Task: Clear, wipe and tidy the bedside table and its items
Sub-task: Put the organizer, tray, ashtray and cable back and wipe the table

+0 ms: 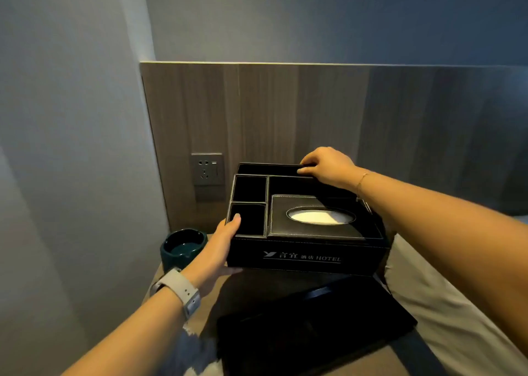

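**Both hands on the black organizer box**

Black leather organizer box, hotel lettering on its front, is held between the two hands over the back of the desk; whether its base rests on the desk, cannot tell. Left hand grips the near left corner, thumb hooked into the front left compartment. Right hand holds the far right rim, fingers curled over the edge. Tissue shows through the oval slot. Dark green ashtray sits just left of the box. Flat black tray lies nearer the camera.
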`<state>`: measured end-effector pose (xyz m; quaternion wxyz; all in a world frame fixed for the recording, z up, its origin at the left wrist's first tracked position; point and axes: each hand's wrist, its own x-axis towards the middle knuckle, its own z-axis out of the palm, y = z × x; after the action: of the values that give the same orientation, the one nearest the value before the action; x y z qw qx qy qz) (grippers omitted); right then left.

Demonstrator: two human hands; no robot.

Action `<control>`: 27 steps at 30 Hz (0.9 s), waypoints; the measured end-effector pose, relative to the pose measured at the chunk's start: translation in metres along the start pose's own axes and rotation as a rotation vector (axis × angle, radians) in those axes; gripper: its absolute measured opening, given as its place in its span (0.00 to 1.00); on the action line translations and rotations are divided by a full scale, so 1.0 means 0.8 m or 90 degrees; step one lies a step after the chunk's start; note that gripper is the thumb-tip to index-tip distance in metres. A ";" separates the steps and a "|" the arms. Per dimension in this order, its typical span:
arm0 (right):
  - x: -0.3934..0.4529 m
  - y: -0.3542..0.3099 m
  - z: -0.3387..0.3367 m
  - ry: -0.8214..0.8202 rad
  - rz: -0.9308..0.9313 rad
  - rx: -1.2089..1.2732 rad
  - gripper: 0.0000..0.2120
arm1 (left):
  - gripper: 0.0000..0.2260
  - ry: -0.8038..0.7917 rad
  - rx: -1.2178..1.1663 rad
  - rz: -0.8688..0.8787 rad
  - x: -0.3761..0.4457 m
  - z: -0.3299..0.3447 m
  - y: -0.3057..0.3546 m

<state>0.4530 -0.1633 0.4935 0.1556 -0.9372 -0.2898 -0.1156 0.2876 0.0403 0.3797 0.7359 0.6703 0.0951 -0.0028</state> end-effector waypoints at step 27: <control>-0.172 0.118 0.171 0.102 0.357 0.669 0.14 | 0.21 0.150 0.155 -0.109 0.071 0.007 -0.063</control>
<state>0.4143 -0.2575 0.3034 0.6443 -0.7637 -0.0372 0.0181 0.3371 0.0371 0.3226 0.6305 0.7394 0.2360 0.0017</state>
